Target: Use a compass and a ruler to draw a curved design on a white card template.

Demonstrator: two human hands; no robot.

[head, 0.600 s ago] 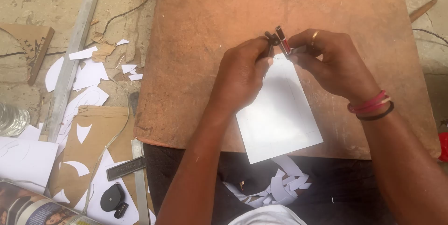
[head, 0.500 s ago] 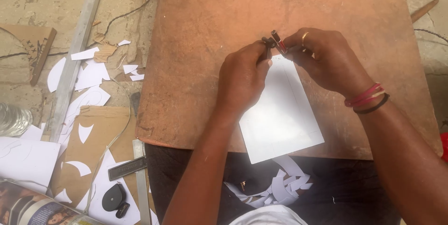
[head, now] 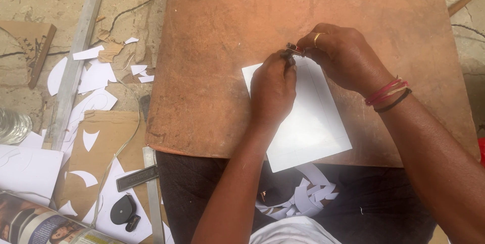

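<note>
A brown board (head: 323, 26) fills the lap; on it a white sheet (head: 308, 122) runs lengthwise toward the body. At the sheet's far edge, right hand (head: 343, 54) and left hand (head: 273, 90) both pinch a small metal tool (head: 294, 49).

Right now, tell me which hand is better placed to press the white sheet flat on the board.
Left, probably. The left hand already lies over the white sheet, while the right hand sits beyond its top edge, over the brown board. Both pinch the small metal tool, so either must let go first.
</note>
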